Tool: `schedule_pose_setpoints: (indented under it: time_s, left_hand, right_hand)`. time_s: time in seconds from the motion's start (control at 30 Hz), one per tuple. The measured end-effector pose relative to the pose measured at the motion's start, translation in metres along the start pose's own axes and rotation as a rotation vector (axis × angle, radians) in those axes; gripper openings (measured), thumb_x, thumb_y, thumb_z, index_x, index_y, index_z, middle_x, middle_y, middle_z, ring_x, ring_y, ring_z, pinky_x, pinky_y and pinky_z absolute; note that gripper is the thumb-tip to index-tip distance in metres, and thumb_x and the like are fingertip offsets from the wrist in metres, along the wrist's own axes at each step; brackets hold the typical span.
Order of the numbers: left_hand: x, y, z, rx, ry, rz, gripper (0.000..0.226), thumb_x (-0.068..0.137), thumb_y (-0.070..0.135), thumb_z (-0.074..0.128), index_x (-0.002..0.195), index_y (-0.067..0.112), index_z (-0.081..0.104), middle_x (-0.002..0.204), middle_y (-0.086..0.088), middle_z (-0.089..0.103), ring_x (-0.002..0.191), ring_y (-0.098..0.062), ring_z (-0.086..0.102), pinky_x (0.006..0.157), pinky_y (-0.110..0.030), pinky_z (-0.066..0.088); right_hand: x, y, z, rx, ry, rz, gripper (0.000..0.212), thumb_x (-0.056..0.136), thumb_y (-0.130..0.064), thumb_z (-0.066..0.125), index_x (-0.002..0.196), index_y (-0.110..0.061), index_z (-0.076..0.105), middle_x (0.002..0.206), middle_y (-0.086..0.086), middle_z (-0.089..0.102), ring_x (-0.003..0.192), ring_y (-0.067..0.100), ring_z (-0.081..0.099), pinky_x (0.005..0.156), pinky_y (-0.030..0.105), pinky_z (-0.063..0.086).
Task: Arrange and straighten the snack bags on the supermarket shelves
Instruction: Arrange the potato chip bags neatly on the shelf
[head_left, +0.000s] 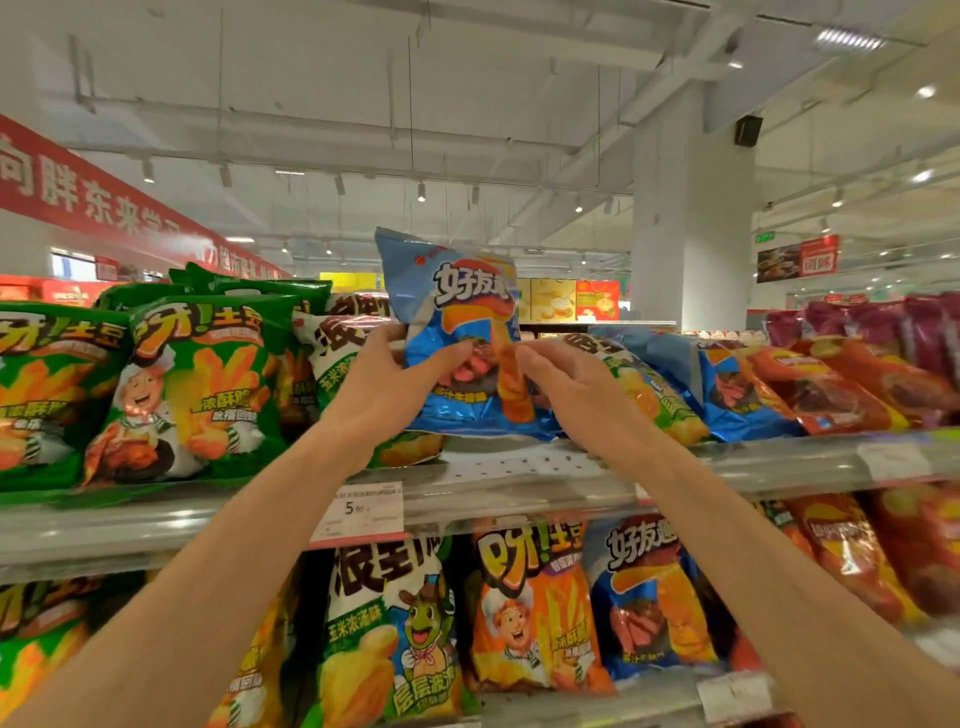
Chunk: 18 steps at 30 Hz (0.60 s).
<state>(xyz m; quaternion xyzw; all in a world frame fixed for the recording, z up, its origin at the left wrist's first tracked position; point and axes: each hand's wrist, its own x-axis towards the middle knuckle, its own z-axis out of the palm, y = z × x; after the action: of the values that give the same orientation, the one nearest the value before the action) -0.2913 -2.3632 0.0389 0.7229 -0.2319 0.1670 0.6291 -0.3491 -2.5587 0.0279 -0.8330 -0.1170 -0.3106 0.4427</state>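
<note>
On top shelf, between both hands: your left hand (387, 376) and right hand (569, 387) pinch glossy blue foil snack bag (457, 332) upright above perforated grey metal shelf (519, 462). Step: straightening. Next, likely: seat bag in bare gap, face outward.

White pillar (693, 218), lit ceiling (363, 78)

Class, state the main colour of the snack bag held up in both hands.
Blue foil snack bag, orange graphic; head view.
</note>
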Motion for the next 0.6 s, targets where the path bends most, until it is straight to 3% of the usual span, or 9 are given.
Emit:
schedule_pose_setpoints:
  time_s: [0.03,0.1,0.17,0.27,0.33,0.4,0.5,0.6]
  left_hand:
    - [0.001,0.0,0.003,-0.027,0.023,0.018,0.057,0.086,0.045,0.078,0.131,0.029,0.048,0.11,0.011,0.067,0.097,-0.007,0.068,0.077,-0.024,0.053]
    - [0.003,0.0,0.008,-0.064,0.056,0.038,0.053,0.089,0.036,0.078,0.132,0.026,0.05,0.114,0.008,0.068,0.097,-0.009,0.069,0.079,-0.026,0.056]
    - [0.004,-0.002,0.011,-0.042,0.083,0.071,0.046,0.09,0.032,0.077,0.129,0.026,0.053,0.111,0.009,0.067,0.098,-0.008,0.069,0.08,-0.026,0.056]
    - [0.003,-0.004,0.012,-0.015,0.143,0.114,0.02,0.094,0.03,0.073,0.108,0.031,0.058,0.101,0.013,0.068,0.09,-0.003,0.068,0.074,-0.02,0.054]
    - [0.002,-0.004,0.006,-0.011,0.185,0.137,0.015,0.095,0.031,0.071,0.105,0.033,0.06,0.1,0.012,0.07,0.089,-0.005,0.07,0.075,-0.022,0.056]
    - [0.001,-0.005,-0.002,-0.006,0.215,0.138,0.015,0.095,0.031,0.07,0.106,0.033,0.06,0.102,0.011,0.071,0.092,-0.007,0.071,0.079,-0.025,0.057]
    - [-0.001,-0.006,-0.014,-0.027,0.253,0.124,0.017,0.096,0.031,0.069,0.11,0.032,0.06,0.103,0.012,0.07,0.09,-0.004,0.069,0.074,-0.02,0.053]
    - [-0.004,-0.004,-0.022,-0.017,0.276,0.127,0.019,0.096,0.032,0.069,0.113,0.029,0.06,0.102,0.013,0.069,0.09,-0.002,0.067,0.07,-0.017,0.049]
  right_hand:
    - [0.003,0.004,-0.007,-0.016,-0.008,-0.01,0.036,0.105,-0.045,0.047,0.13,-0.027,0.063,0.119,-0.012,0.068,0.113,0.007,0.063,0.104,0.032,0.051]
    - [0.008,0.011,-0.024,-0.053,0.005,-0.013,0.033,0.104,-0.044,0.05,0.13,-0.028,0.063,0.12,-0.013,0.068,0.114,0.009,0.064,0.105,0.04,0.051]
    - [0.014,0.018,-0.042,-0.124,0.072,0.0,0.032,0.103,-0.042,0.053,0.129,-0.026,0.062,0.113,-0.014,0.066,0.107,0.009,0.063,0.097,0.034,0.053]
    - [0.024,0.042,-0.07,-0.407,0.156,0.07,0.035,0.101,-0.042,0.057,0.126,-0.017,0.058,0.112,-0.005,0.059,0.101,0.015,0.059,0.084,0.029,0.047]
    - [0.031,0.062,-0.082,-0.542,0.126,0.202,0.048,0.099,-0.049,0.057,0.13,-0.013,0.054,0.122,0.004,0.062,0.104,0.021,0.061,0.089,0.038,0.053]
    - [0.034,0.076,-0.087,-0.613,0.077,0.328,0.072,0.096,-0.063,0.05,0.145,-0.011,0.043,0.141,0.012,0.055,0.122,0.03,0.057,0.1,0.045,0.051]
    - [0.037,0.084,-0.09,-0.589,0.041,0.391,0.087,0.093,-0.071,0.046,0.154,-0.012,0.029,0.152,0.013,0.046,0.133,0.035,0.05,0.106,0.046,0.045]
    - [0.039,0.088,-0.093,-0.464,0.074,0.396,0.09,0.088,-0.072,0.055,0.152,-0.014,0.034,0.147,0.012,0.048,0.129,0.033,0.052,0.106,0.048,0.047]
